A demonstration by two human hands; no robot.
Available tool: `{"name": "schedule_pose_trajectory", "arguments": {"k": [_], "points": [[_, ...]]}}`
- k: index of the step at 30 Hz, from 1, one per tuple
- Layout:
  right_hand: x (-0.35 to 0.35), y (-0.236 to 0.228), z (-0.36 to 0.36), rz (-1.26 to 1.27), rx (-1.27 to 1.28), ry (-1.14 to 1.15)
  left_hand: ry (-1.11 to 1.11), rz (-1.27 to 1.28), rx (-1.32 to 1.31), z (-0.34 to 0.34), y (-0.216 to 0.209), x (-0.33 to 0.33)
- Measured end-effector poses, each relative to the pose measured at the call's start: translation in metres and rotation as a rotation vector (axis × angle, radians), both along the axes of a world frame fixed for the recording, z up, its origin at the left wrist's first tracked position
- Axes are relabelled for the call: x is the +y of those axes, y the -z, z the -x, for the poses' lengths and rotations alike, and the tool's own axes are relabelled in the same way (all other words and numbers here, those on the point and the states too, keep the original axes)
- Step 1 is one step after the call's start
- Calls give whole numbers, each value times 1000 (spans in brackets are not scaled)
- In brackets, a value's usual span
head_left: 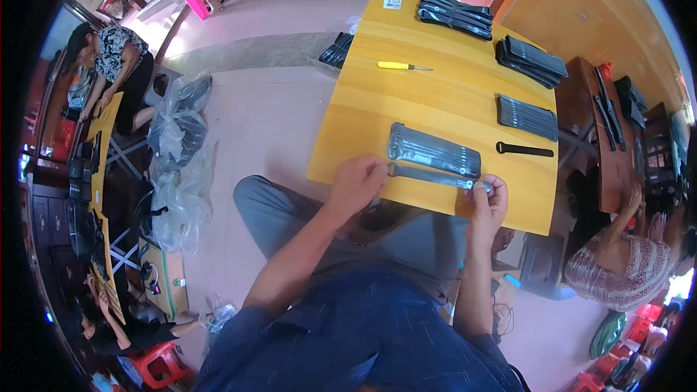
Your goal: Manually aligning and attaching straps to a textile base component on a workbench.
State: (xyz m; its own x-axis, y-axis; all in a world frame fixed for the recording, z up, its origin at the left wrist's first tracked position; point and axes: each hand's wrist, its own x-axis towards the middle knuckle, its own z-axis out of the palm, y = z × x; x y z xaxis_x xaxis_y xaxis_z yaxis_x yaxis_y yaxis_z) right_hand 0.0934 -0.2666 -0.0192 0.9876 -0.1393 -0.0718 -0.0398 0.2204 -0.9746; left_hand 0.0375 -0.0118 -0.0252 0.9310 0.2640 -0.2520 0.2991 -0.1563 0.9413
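Observation:
A dark strap point(432, 177) with a ring-like opening at its left end is stretched between my hands at the table's near edge. The fingertips of my left hand point(361, 183) are closed at that ringed end. My right hand point(489, 202) pinches the other end between thumb and fingers. Just beyond the strap, a row of similar straps point(435, 151) lies side by side, with a glossy sheen. To the right rest a single black strap point(524, 149) with an eyelet and another flat row of straps point(526, 117).
A yellow-handled pointed tool point(394, 65) lies on the wooden table point(443, 94). Strap stacks point(530, 62) and a strap bundle point(455, 16) sit at its far right. Clear plastic bags point(179, 131) stand on the floor at left. Other people work at side tables.

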Motion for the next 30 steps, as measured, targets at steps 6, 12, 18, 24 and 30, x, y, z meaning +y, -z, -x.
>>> {"name": "schedule_pose_trajectory", "arguments": {"k": [6, 12, 18, 24, 30], "points": [[-22, 25, -15, 306, -111, -79, 69, -276, -55, -15, 11, 8], [-25, 22, -22, 404, -124, -116, 68, -467, -107, -26, 5, 6], [-27, 24, -27, 346, -61, -129, 74, -504, -78, -32, -3, 6], [-29, 29, -32, 352, -46, -159, 86, -528, -59, -38, -4, 8], [-29, 32, -33, 349, -25, -158, 79, -552, -43, -39, -4, 8]]}}
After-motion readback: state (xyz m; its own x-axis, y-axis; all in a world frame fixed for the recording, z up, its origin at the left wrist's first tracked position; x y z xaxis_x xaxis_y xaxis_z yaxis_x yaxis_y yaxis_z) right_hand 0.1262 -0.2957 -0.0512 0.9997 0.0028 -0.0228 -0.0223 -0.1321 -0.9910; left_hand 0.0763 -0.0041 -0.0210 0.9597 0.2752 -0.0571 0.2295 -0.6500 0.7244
